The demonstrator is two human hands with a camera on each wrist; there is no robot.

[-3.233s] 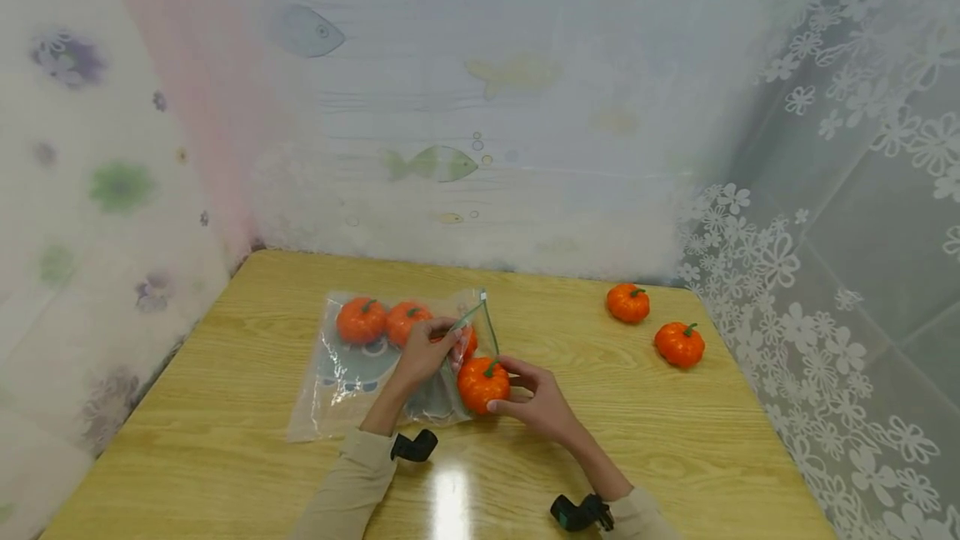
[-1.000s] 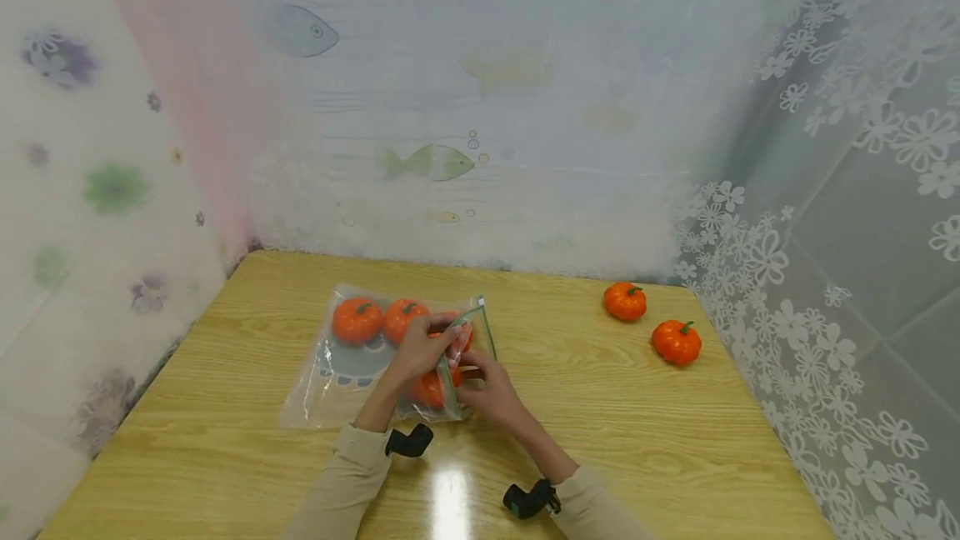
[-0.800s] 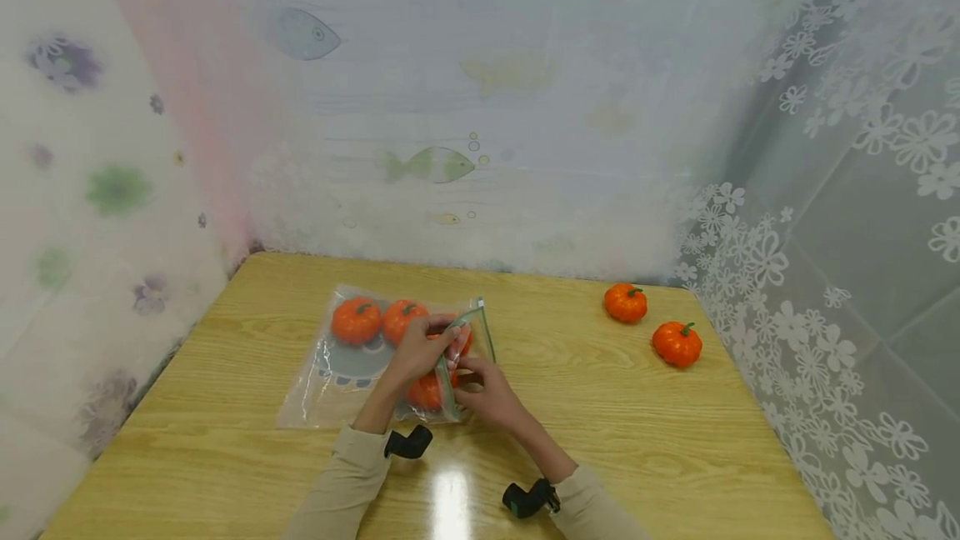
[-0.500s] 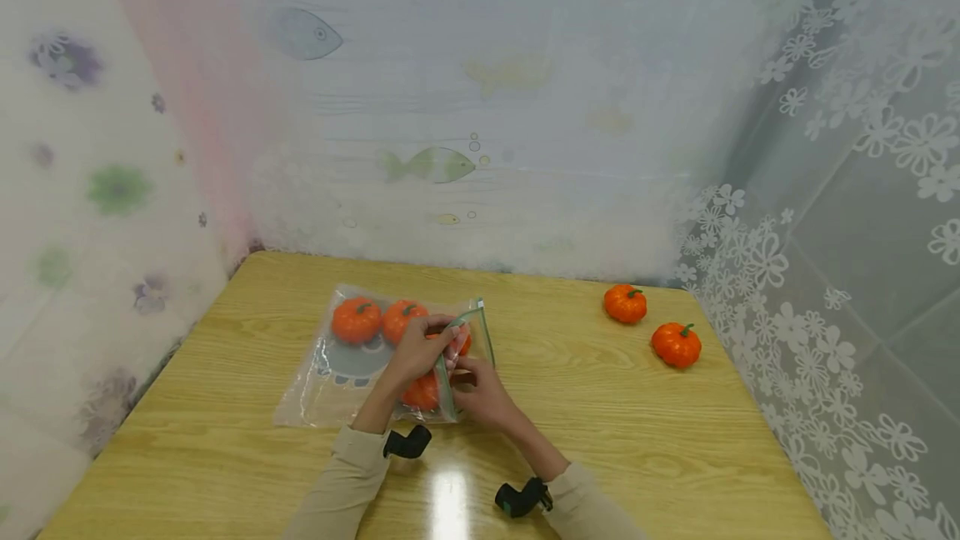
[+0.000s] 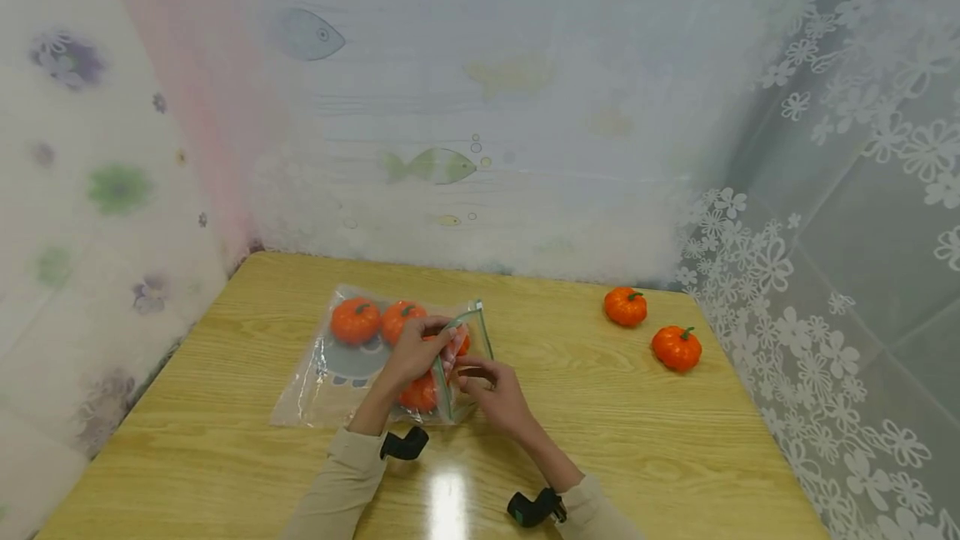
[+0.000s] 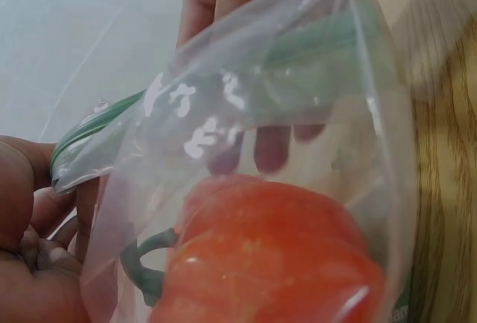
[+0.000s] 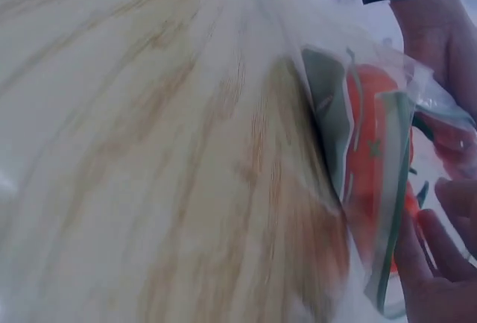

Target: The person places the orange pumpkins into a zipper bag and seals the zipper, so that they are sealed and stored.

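Note:
A clear zip bag [image 5: 303, 390] with a green seal and a grey printed picture lies on the table, its mouth facing right. Several orange toy pumpkins [image 5: 356, 321] are inside it. My left hand [image 5: 412, 352] pinches the upper lip of the bag's mouth between thumb and fingers. Just inside the mouth, below the left hand, sits one pumpkin [image 6: 268, 256] with a green stem. My right hand [image 5: 504, 400] is at the opening, its fingertips reaching in past the seal and seen through the plastic in the left wrist view. No pumpkin is in its grasp.
Two more orange pumpkins, one farther back [image 5: 625, 307] and one nearer [image 5: 677, 348], stand at the right side of the wooden table [image 5: 600, 440]. Patterned curtains [image 5: 585, 190] rise behind the table and at both sides.
My right hand has carried a pumpkin from outside through the bag's mouth and let go of it. That pumpkin has shifted left; the right hand has since drawn slightly back. The left hand keeps its pinch.

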